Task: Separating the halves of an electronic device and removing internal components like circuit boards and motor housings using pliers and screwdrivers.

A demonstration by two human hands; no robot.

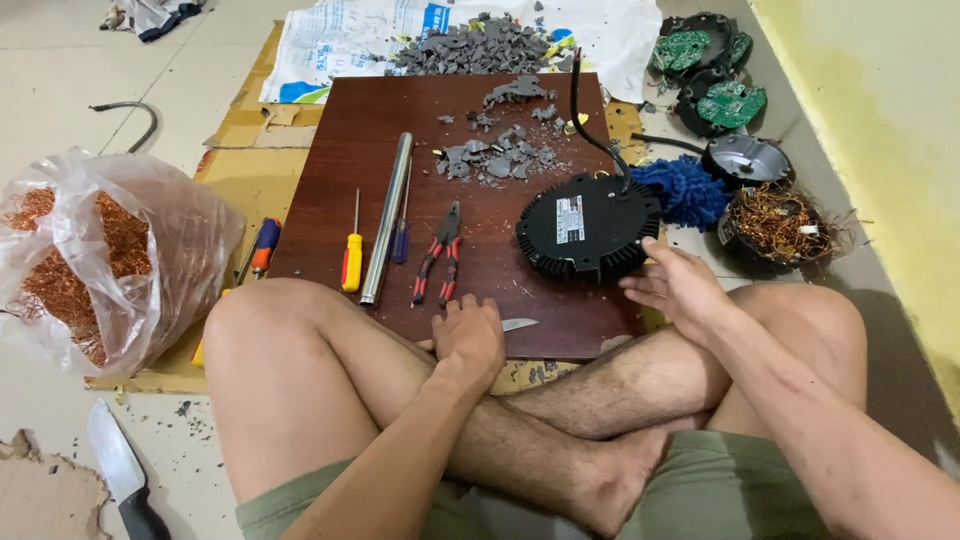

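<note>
Left hand point(468, 338) fisted around a blade point(519, 324); right hand point(680, 284), fingers loosely open, steadied the black disc point(588, 226) on the board point(340, 150).

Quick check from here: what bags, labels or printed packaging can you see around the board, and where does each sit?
Label: small white-and-red rectangle on the round black finned housing, by the right hand.
Clear plastic bag: far left, holding copper wire.
Printed sack: white and blue, flat behind the board, under grey rubble.

The person sits cross-legged, both forearms reaching forward over the knees. The left hand point(468, 338) lies palm down, fingers curled, seemingly closed around something. The right hand point(678, 285) is open, fingers loosely spread, palm turned inward.
</note>
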